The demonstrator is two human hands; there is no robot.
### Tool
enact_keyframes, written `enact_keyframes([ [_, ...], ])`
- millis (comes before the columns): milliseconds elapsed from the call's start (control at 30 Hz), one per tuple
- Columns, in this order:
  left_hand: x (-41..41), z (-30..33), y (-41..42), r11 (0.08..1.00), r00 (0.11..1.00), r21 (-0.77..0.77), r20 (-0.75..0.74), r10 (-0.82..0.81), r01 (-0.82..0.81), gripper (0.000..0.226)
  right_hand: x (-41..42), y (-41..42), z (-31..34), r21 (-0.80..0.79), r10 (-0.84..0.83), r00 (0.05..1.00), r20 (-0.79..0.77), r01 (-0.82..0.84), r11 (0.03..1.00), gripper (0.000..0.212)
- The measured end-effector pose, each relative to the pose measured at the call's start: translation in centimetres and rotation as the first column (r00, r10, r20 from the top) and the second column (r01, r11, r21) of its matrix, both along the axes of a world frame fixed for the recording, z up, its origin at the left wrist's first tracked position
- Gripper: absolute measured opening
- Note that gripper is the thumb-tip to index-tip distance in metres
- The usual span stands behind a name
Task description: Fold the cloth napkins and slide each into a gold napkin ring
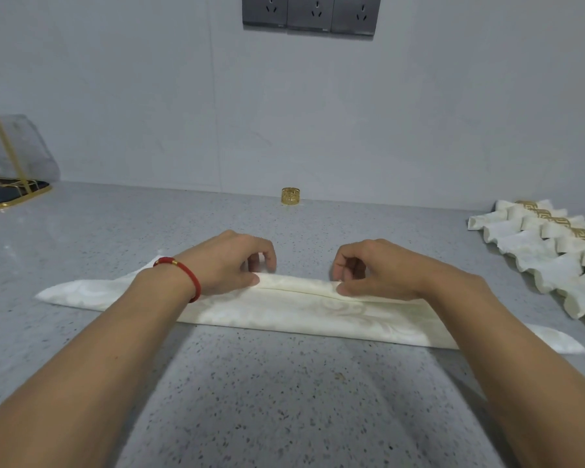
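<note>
Ivory damask is being rolled on a speckled grey countertop (284,383): the left hand (228,261), a red cord bracelet (183,273) at its wrist, and the right hand (375,268) are pinching the far edge of a long, flat-folded napkin (301,310), hands apart. One openwork gold ring (291,196) is waiting by the wall; at right, finished ringed napkins (551,251) are lying in a row.

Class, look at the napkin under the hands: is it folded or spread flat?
Folded: the napkin lies as a long narrow band with layered edges, both hands pinching its top fold.
</note>
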State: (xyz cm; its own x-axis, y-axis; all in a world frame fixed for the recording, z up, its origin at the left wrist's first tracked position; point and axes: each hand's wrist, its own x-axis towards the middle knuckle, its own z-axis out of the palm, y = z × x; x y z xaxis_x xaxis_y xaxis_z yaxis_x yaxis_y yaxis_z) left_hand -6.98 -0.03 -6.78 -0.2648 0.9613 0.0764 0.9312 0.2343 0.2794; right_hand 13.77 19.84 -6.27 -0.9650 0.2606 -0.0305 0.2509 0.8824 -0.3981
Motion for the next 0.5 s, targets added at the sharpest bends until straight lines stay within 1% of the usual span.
enact_keyframes([
  [67, 0.11, -0.08, 0.18, 1.0, 0.998, 0.001, -0.06, 0.005, -0.005, 0.016, 0.03, 0.27, -0.23, 0.019, -0.012, 1.0, 0.025, 0.012, 1.0, 0.007],
  [133, 0.4, -0.1, 0.43, 1.0, 0.992, 0.025, -0.129, 0.005, -0.002, 0.016, -0.12, 0.24, -0.35, 0.055, -0.026, 1.0, -0.01, 0.027, 0.998, 0.004],
  [233, 0.76, 0.03, 0.62, 0.998, 0.982, 0.058, -0.188, -0.003, 0.014, 0.021, -0.45, -0.15, -0.3, 0.189, -0.034, 0.995, -0.093, 0.051, 0.981, 0.003],
  [300, 0.91, 0.11, 0.52, 0.999, 0.98, 0.025, -0.196, -0.03, 0.036, 0.025, -0.57, -0.41, -0.21, 0.239, -0.033, 0.995, -0.094, 0.055, 0.97, 0.008],
  [333, 0.95, 0.22, 0.43, 0.999, 0.983, -0.013, -0.176, -0.046, 0.044, 0.026, -0.53, -0.45, -0.09, 0.224, -0.039, 0.997, -0.073, 0.054, 0.973, 0.01],
  [400, 1.0, 0.57, 0.03, 0.996, 0.995, -0.082, -0.087, -0.054, 0.046, 0.026, -0.32, -0.5, 0.27, 0.148, -0.052, 0.999, -0.006, 0.052, 0.988, 0.01],
  [433, 0.91, 0.62, -0.14, 0.994, 0.998, -0.095, -0.041, -0.049, 0.045, 0.023, -0.24, -0.5, 0.4, 0.112, -0.052, 0.998, 0.023, 0.049, 0.993, 0.007],
  [500, 0.66, 0.62, -0.14, 0.996, 0.999, -0.069, 0.025, -0.046, 0.048, 0.016, -0.08, -0.28, 0.62, 0.071, -0.035, 0.999, 0.025, 0.033, 0.997, 0.001],
])
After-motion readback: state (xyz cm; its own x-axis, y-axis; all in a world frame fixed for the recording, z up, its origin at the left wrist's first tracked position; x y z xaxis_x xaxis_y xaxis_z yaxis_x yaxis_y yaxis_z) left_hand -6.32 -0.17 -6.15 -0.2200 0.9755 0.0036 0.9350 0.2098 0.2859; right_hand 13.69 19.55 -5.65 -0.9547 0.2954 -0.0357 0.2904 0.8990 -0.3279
